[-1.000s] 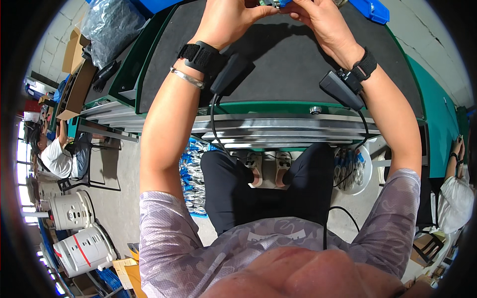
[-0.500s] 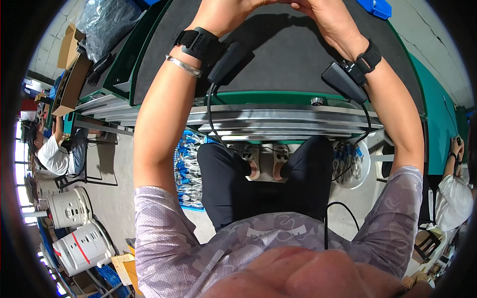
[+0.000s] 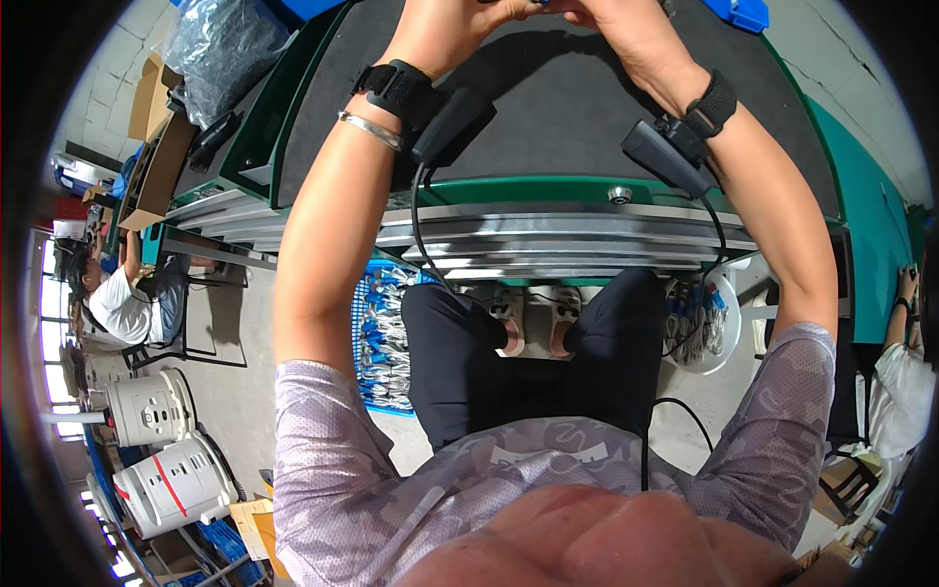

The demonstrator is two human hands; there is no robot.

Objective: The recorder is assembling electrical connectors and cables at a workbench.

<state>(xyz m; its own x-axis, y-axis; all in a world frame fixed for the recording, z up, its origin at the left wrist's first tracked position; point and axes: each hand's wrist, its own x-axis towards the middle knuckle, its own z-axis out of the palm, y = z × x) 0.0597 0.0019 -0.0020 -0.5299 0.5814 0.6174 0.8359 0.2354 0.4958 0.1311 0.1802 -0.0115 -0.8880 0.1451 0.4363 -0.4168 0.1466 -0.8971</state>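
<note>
My left hand [image 3: 445, 29] and my right hand [image 3: 626, 29] meet at the top edge of the view, over the dark mat of the workbench [image 3: 548, 108]. Their thumbs come close together, and the fingers look closed around something small. A speck of dark blue shows between the fingertips, but the upper edge cuts it off and I cannot make it out. Each wrist wears a black strap with a black box-shaped device; the left device [image 3: 455, 125] and the right device [image 3: 665, 157] trail cables down past the bench edge.
Under the bench, a blue basket [image 3: 370, 403] and a white tub [image 3: 729, 338] hold bundled cables with blue connectors. A plastic bag [image 3: 220, 59] and an open cardboard box [image 3: 152, 191] lie at the left. A blue bin [image 3: 740, 14] stands far right. Co-workers sit on both sides.
The whole view has shifted slightly right. Both hands stay together at the top edge, with a bit of dark blue now showing between the fingertips.
</note>
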